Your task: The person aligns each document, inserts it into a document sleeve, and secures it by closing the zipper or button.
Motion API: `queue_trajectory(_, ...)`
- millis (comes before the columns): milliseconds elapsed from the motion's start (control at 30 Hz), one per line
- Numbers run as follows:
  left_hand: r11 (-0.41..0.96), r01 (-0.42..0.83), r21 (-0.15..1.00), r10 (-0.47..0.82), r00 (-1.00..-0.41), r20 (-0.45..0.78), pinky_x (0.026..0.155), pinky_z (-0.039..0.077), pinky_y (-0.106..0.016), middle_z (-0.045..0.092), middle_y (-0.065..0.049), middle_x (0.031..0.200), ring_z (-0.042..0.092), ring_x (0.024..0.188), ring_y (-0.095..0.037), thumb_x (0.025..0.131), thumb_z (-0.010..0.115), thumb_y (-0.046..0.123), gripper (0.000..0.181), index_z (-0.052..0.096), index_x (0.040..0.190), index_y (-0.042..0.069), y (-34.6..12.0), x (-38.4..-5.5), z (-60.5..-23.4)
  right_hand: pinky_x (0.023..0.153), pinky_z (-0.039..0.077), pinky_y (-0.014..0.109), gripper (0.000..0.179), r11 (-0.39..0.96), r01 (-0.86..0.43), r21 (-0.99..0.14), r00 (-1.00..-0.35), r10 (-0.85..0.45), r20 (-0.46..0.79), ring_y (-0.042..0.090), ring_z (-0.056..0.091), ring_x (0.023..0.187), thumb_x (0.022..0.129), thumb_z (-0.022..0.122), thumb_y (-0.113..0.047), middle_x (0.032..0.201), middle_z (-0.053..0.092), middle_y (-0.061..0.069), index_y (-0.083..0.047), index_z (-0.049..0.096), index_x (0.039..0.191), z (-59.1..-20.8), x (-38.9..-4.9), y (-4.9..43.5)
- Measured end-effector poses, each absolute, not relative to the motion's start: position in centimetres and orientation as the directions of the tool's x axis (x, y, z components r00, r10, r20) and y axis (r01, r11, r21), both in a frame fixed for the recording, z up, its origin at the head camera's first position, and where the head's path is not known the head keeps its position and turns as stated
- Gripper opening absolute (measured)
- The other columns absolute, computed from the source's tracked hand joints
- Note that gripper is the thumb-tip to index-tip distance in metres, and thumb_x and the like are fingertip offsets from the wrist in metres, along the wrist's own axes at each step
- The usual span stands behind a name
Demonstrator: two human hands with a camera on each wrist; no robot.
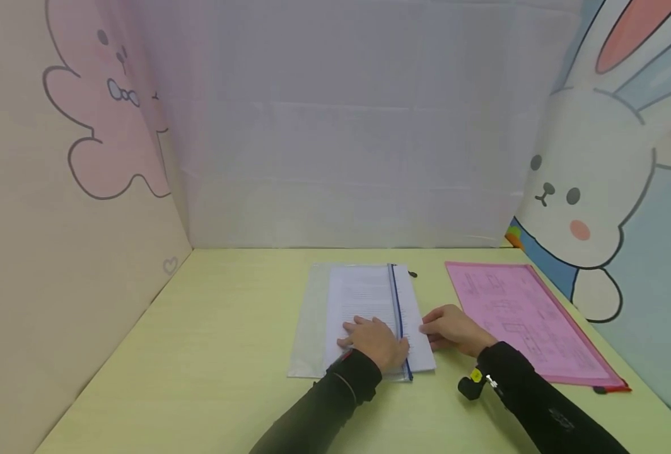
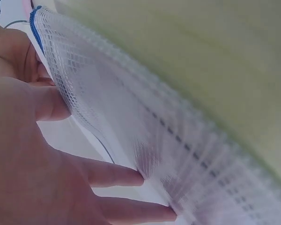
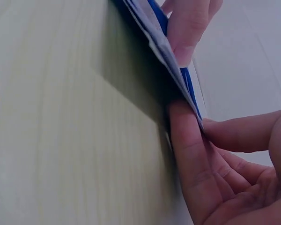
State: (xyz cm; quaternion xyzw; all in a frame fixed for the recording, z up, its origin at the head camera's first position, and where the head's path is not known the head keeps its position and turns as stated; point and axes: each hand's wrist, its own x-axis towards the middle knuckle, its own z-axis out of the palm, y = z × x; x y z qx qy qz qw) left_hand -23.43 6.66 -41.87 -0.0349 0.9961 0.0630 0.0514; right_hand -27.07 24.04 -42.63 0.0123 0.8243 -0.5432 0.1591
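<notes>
A clear mesh zip pouch [image 1: 308,340] with a blue zipper strip [image 1: 395,295] lies on the table. A stack of white printed sheets [image 1: 410,309] is partly inside it, its right margin sticking out past the zipper. My left hand [image 1: 376,343] rests on the pouch with fingers spread, the thumb near the zipper. In the left wrist view, its fingertips press the mesh [image 2: 145,154]. At the stack's protruding right edge, my right hand [image 1: 453,329] pinches the sheets. The right wrist view shows thumb above and index finger [image 3: 189,145] beneath the paper edge [image 3: 166,58].
A pink zip pouch [image 1: 506,302] with printed sheets inside lies to the right, a red zipper pull [image 1: 616,389] at its near corner. A small dark zipper tab [image 1: 413,274] shows behind the stack. Walls [image 1: 86,265] border the pale yellow table [image 1: 199,353].
</notes>
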Motion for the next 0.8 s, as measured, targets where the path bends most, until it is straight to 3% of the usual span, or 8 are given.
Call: queue_trajectory(800,0.981,-0.075,0.18,-0.043,-0.984,-0.172,0.099,0.044,-0.068,0.046,-0.029,0.15,0.042,0.137,-0.053,0.094,0.054,0.065,0.077,0.055,0.146,0.008,6.2,-23.51,-41.14,0.067,0.06,0.033,0.031,0.438,0.223,-0.871,-0.943,-0.128,-0.306,0.02,0.064,0.074,0.095,0.068,-0.002,0.097,0.065,0.016,0.015,0.059,0.119,-42.21,-27.13,24.02)
